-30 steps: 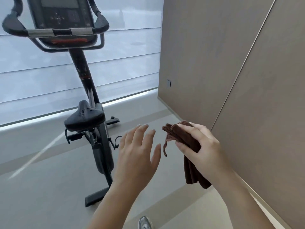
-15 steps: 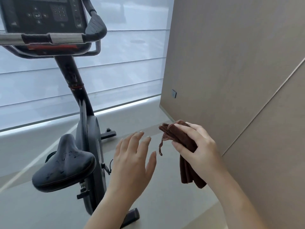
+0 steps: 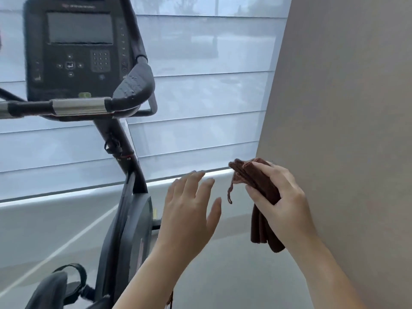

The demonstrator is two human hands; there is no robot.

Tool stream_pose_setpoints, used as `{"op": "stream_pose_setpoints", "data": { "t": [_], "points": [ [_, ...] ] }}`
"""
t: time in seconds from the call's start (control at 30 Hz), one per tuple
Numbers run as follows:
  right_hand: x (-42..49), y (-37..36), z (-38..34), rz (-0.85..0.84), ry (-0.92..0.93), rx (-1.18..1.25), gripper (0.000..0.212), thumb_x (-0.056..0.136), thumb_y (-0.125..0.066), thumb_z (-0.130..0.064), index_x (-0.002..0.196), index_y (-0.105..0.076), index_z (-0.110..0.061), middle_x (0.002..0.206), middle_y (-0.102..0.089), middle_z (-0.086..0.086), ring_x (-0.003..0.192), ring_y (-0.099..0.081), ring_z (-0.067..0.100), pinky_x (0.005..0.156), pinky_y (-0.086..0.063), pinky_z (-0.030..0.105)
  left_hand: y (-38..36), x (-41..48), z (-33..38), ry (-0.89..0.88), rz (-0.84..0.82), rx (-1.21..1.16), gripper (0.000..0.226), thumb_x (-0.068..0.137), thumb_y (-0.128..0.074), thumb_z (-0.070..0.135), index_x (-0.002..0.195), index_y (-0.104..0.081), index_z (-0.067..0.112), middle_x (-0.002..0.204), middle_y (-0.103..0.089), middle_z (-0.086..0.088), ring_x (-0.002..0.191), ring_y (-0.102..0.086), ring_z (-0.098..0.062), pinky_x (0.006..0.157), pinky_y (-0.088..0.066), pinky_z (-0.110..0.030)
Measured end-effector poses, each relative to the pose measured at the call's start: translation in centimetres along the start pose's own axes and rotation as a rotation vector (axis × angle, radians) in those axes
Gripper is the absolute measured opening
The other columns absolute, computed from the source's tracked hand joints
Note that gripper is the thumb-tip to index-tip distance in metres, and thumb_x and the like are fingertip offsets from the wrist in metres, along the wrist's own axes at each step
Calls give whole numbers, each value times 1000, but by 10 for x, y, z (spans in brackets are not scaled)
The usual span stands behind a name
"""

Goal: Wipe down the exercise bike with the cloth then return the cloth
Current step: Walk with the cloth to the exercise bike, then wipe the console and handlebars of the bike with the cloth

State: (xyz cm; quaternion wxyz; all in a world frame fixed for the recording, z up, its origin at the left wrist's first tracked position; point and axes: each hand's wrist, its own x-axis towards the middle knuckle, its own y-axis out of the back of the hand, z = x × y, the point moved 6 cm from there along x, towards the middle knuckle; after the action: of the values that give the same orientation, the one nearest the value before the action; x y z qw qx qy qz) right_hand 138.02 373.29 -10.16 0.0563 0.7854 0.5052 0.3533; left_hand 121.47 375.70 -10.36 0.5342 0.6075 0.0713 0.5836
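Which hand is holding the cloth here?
The right hand, near the wall, grips the folded brown cloth. The left hand is open with fingers spread, holding nothing and touching neither the cloth nor the bike.

A dark brown folded cloth (image 3: 259, 186) hangs in the right hand (image 3: 283, 201), a loose thread dangling from it. The black upright exercise bike (image 3: 124, 219) stands to its left, apart, console dark.

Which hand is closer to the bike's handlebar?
Left. The left hand hovers open below and right of the handlebar; the right hand, holding the brown cloth, is farther right.
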Motion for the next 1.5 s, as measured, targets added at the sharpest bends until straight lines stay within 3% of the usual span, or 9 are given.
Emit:
{"op": "stream_pose_setpoints", "data": {
  "t": [0.13, 0.33, 0.5, 0.87, 1.37, 1.5],
  "points": [
    [77, 0, 18, 7, 59, 25, 42, 80, -67, -22, 114, -54, -41, 116, -55, -10, 105, -49, -5, 87, -33, 2, -25, 68, -7, 14, 39, 29, 34, 84, -50, 28, 105, -63, 6, 111, -63, -14, 103, -58, -34, 89, -45, -47],
    [139, -40, 26, -55, 115, 86, 40, 81, -67, -20, 115, -55, -38, 117, -56, -8, 106, -48, -9, 84, -31, -1, -39, 114, -47, 73, 66, 100, 31, 80, -65, 18, 107, -62, 3, 113, -61, -17, 104, -56, -37, 91, -44, -50],
    [180, -76, 29, -137, 171, 127, 41, 80, -67, -21, 112, -54, -44, 118, -55, -12, 108, -49, -8, 86, -34, 1, -33, 159, -78, 79, 130, 139, 39, 84, -45, 30, 109, -61, 4, 115, -60, -18, 105, -55, -37, 91, -43, -49],
    [287, -158, -21, -118, 329, 221, 43, 81, -66, -20, 115, -54, -43, 122, -54, -7, 118, -46, 1, 94, -34, 7, 32, 247, -162, 1, 222, 241, 41, 84, -43, 33, 110, -59, 6, 119, -58, -14, 112, -50, -33, 97, -33, -44],
    [410, -227, -45, -150, 522, 335, 41, 81, -65, -25, 114, -50, -44, 114, -56, -13, 105, -49, -5, 85, -34, 3, 21, 362, -270, 10, 12, 313, 37, 89, -54, 26, 122, -53, 10, 129, -52, -9, 122, -43, -25, 102, -31, -41],
    [450, -245, -39, -192, 580, 354, 36, 81, -66, -23, 108, -55, -42, 121, -50, -10, 117, -43, -3, 89, -32, 3, -1, 387, -296, 22, -91, 368, 41, 90, -53, 31, 127, -50, 14, 134, -48, -5, 126, -38, -21, 104, -27, -36]
  ]
}}
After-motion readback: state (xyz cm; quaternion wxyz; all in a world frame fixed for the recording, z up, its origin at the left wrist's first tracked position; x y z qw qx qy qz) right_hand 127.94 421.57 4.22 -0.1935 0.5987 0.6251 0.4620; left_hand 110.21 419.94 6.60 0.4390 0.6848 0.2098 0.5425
